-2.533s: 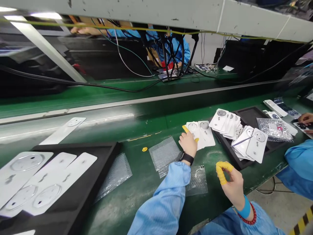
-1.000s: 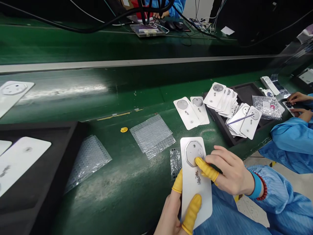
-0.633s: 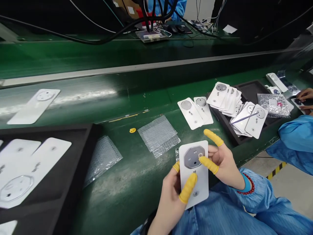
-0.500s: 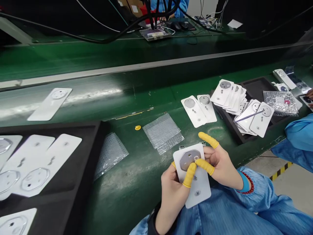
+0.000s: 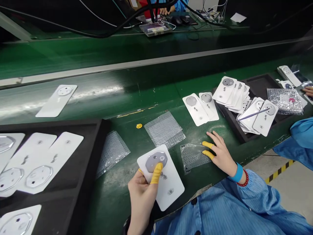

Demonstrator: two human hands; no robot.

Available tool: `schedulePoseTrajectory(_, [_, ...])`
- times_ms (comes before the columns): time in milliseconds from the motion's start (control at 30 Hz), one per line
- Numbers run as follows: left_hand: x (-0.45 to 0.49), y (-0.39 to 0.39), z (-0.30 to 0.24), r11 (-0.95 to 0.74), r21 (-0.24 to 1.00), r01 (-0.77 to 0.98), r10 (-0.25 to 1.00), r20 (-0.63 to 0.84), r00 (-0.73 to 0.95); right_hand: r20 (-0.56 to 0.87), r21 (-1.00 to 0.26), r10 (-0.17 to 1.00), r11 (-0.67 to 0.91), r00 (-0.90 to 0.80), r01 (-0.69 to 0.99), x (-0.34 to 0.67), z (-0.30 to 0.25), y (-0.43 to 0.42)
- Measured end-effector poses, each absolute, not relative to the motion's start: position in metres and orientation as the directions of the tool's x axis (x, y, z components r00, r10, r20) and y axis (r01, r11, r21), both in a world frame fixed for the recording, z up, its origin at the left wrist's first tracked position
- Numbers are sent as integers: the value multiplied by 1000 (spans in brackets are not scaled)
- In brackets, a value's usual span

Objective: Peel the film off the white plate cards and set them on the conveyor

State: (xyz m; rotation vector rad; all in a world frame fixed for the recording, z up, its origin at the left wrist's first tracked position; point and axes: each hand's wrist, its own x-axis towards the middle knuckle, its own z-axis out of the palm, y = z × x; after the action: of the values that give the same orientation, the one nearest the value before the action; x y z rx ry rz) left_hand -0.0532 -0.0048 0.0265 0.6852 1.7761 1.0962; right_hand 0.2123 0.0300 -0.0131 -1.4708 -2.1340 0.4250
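L hand (image 5: 141, 199) is gripping one white card (image 5: 171, 195) by its near edge, thumb in yellow finger cot (image 5: 156, 173) pressing on the card's grey octagonal disc (image 5: 156, 161). Card is sitting tilted in the hand, long axis running diag., disc end pointing up-left toward the black foam tray (image 5: 61, 122), printed end pointing down-right; prob. just above the green bench (image 5: 114, 209), though contact is hard to confirm from this view. R hand (image 5: 221, 153) is open and holding nothing, cotted fingertips (image 5: 207, 144) resting on a bubble bag (image 5: 192, 156). Status as seen: white cards are lying in the foam tray, a stack of cards (image 5: 231, 89) is building up in a 2nd black tray (image 5: 267, 78) at right, two loose cards (image 5: 195, 109) are lying beside it, and bubble sheets (image 5: 163, 129) are lying flat on the bench. Exact qty per lot unreadable. Co-worker's hand (image 5: 308, 91) is working at far right
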Motion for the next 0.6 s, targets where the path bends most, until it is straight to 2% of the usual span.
schedulePoseTrajectory(67, [-56,2,24,403,902,151,854,-312,-416,234,-578,926,377,-295,724,213,-17,33])
schedulePoseTrajectory(133, [-55,11,22,323,890,322,901,-185,-392,223,-701,926,370,-305,610,215,-12,35])
schedulePoseTrajectory(200, [-52,23,19,269,873,407,944,-155,-290,151,-819,921,320,-359,477,220,2,38])
schedulePoseTrajectory(333, [-33,47,19,212,924,318,967,-246,72,10,-917,815,238,-579,319,229,36,53])
schedulePoseTrajectory(433, [-8,54,20,188,955,231,934,-246,259,-56,-925,745,212,-665,316,234,50,71])
schedulePoseTrajectory(500, [7,53,17,186,963,195,928,-237,288,-50,-909,723,252,-689,331,237,53,80])
schedulePoseTrajectory(600, [21,46,10,181,969,170,950,-217,223,125,-824,756,440,-643,358,234,52,81])
